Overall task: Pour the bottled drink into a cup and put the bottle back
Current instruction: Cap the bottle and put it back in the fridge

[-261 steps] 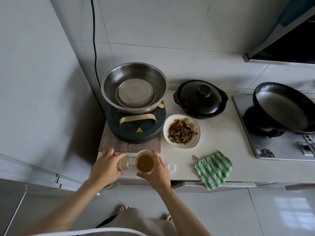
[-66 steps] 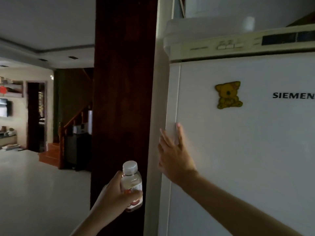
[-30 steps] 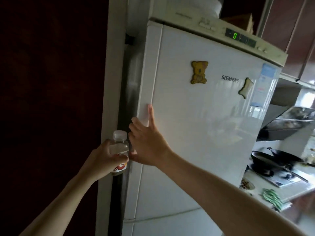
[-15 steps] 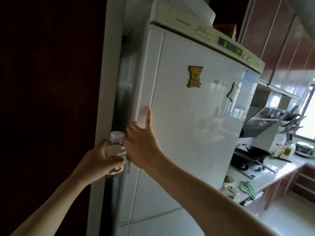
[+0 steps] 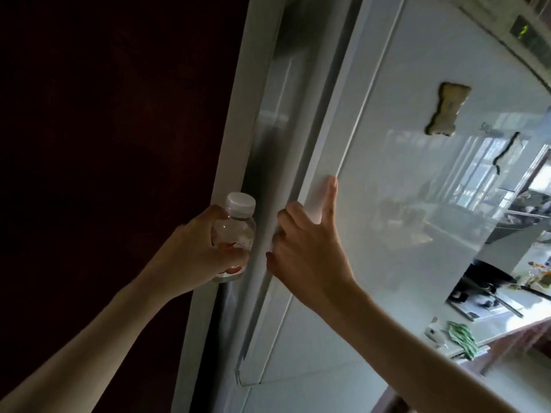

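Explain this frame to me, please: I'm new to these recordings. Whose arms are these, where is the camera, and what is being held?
There is no machine here. A person wears one camera on the head, so you see their own two arms reaching forward. The left hand grips a small clear bottle with its white cap on. The right hand curls its fingers around the edge of a white fridge door, thumb up on the front. Whether the door is ajar is hard to tell. At lower right is a counter with a green striped cloth.
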The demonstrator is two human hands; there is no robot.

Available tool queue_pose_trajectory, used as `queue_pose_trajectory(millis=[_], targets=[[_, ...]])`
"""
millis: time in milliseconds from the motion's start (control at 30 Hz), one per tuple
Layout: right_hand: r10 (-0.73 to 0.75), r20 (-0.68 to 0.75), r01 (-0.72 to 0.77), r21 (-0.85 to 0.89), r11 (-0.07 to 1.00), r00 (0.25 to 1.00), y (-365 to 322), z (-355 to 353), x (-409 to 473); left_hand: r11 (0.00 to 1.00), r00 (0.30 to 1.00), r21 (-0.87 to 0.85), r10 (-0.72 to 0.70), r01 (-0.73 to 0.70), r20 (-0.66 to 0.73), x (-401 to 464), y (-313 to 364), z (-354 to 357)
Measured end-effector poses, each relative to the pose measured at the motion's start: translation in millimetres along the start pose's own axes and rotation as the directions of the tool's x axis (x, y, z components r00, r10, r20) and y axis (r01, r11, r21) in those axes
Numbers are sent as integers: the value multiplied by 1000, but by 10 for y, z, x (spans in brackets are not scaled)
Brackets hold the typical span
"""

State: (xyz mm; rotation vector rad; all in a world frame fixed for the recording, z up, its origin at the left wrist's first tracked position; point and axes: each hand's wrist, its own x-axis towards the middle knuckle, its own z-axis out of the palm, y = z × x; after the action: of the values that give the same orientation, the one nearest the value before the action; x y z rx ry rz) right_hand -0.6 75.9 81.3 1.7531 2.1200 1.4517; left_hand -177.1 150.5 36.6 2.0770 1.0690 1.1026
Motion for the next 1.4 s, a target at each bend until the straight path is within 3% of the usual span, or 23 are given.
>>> queue_pose_trajectory(millis=[167, 367, 600, 733, 833, 967, 1200, 1367, 1400], targets=[[-28, -3, 28, -2, 1000, 1000, 13, 18, -37, 1000, 998, -3, -11, 11, 55, 93, -13, 134], [53, -66, -47, 83, 995, 996, 45, -282, -503, 1000, 996, -23, -1, 3, 86, 97, 168, 286], [265, -122, -228, 256, 939, 956, 238, -940, -1352, 972, 973, -112, 215, -205, 86, -43, 749, 651], [475, -205, -408, 299, 863, 855, 422, -1375, -1786, 938, 938, -191, 317, -288, 141, -109, 1050, 822], [653, -255, -606, 245, 757, 713, 675, -1599, -2048, 929, 924, -205, 344, -309, 168, -89, 1123, 1079], [826, -193, -803, 201, 561, 529, 893, -1587, -2350, 912, 913, -255, 370, -321, 172, -108, 1176, 1542], [911, -165, -920, 42, 389, 378, 1270, -1343, -2883, 887, 952, -422, 269, -187, 145, 131, 1309, 2480], [917, -216, -937, 17, 348, 336, 1620, -1226, -3260, 881, 953, -470, 186, -55, 238, 402, 1368, 3109], [920, -223, -942, 18, 336, 323, 1695, -1199, -3335, 891, 947, -446, 215, -90, 238, 494, 1361, 3268]])
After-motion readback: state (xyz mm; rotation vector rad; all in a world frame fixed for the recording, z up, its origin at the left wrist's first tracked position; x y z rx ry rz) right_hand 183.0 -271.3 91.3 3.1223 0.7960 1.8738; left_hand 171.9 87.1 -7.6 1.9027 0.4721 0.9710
